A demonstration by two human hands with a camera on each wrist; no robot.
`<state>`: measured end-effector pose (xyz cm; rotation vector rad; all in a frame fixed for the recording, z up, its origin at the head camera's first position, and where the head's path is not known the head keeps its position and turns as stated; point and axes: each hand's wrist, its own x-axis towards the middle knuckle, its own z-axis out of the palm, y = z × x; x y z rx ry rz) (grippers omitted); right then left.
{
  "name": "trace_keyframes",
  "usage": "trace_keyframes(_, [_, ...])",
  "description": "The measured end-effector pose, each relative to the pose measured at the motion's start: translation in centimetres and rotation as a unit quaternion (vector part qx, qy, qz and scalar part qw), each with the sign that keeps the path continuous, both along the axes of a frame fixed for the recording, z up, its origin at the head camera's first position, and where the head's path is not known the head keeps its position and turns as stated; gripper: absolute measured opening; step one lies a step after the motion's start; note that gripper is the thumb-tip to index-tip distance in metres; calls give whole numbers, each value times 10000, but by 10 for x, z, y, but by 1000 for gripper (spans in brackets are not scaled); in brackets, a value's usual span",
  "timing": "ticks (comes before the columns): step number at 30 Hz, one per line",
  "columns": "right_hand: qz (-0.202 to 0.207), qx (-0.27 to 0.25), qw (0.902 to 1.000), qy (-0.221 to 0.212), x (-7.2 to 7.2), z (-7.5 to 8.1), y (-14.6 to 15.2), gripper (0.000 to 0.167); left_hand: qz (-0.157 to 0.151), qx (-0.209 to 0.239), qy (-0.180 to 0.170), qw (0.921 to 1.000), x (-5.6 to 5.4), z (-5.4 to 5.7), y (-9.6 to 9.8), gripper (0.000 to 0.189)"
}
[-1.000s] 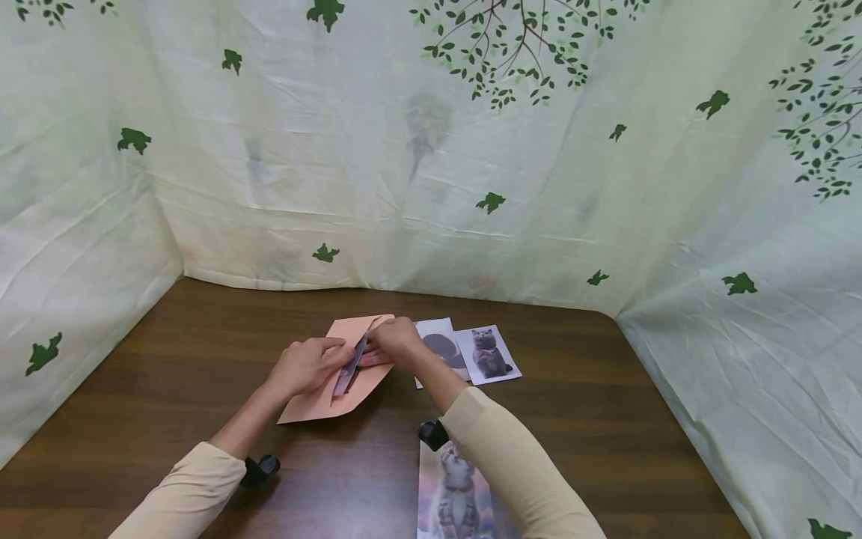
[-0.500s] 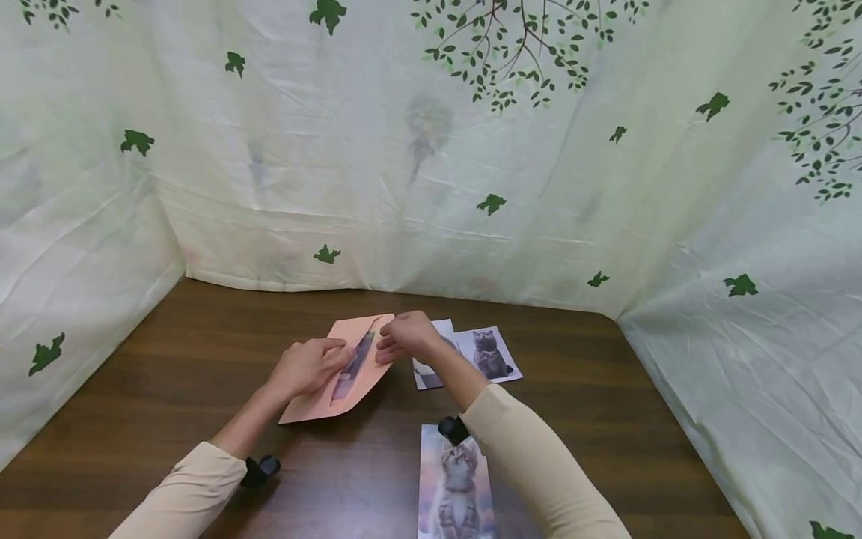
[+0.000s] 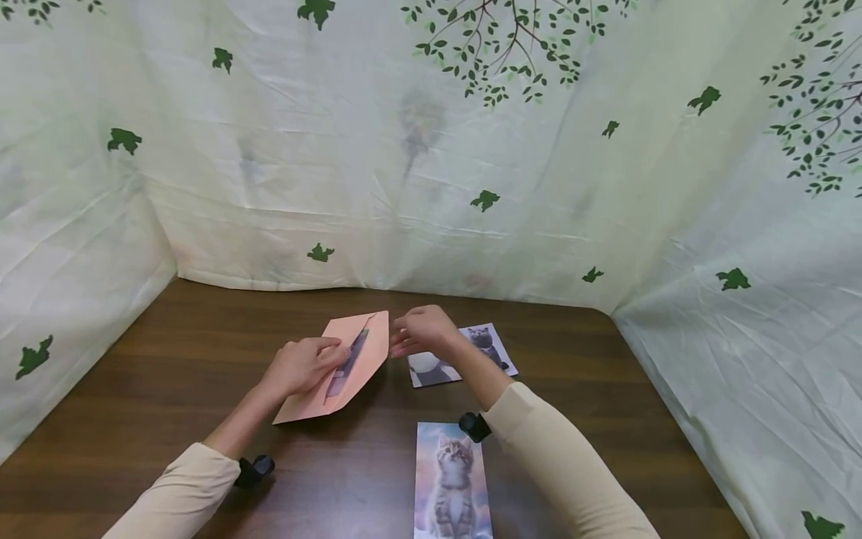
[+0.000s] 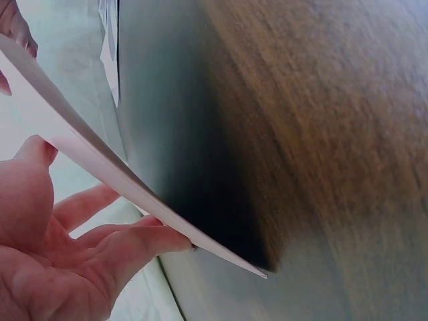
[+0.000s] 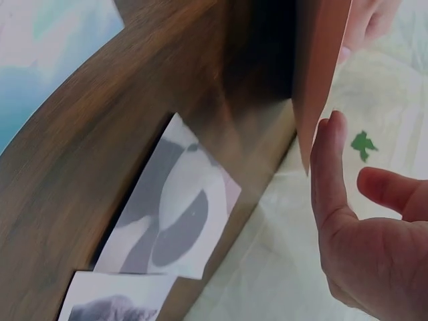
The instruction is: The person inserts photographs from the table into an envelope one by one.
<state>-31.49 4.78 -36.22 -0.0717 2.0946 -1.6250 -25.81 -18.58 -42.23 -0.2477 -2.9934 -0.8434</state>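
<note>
My left hand [image 3: 303,365] holds a pink paper envelope [image 3: 367,359], its fingers over the left part near the slit. The envelope is tilted over the table, its near corner low and its far right side raised. Inside the slit shows a purplish printed picture [image 3: 346,370], partly covered by the paper. Seen edge-on in the left wrist view, the envelope [image 4: 127,177] has fingertips pressed to it. My right hand [image 3: 426,331] hovers just off the envelope's right edge, fingers loosely extended and holding nothing; its index finger overlaps that edge in the right wrist view.
Right of the envelope lie two overlapping animal photos: a black-and-white one [image 3: 431,370] and a grey kitten photo [image 3: 486,344]. A larger striped kitten picture [image 3: 451,483] lies at the front on the brown wooden table [image 3: 592,404]. A leaf-patterned white curtain [image 3: 350,187] surrounds the table.
My right hand has come out of the envelope's slit and moved right, past its edge, empty. My left hand keeps its hold on the envelope.
</note>
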Motion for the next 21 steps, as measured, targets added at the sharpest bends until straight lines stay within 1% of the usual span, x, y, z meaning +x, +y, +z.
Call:
trace_keyframes(5, [12,162,9999,-2,2,2,12,33,-41,-23,0,10000,0,1,0,53])
trace_keyframes(12, [107,415,9990,98,4,4,31,38,-69,-47,17,10000,-2,0,-1,54])
trace_keyframes(18, [125,527,9985,46,7,0,44,34,-61,-60,-45,10000,-3,-1,0,55])
trace_keyframes(21, [203,622,9978,43,7,-3,50,35,-52,-72,-81,9999,-3,-1,1,55])
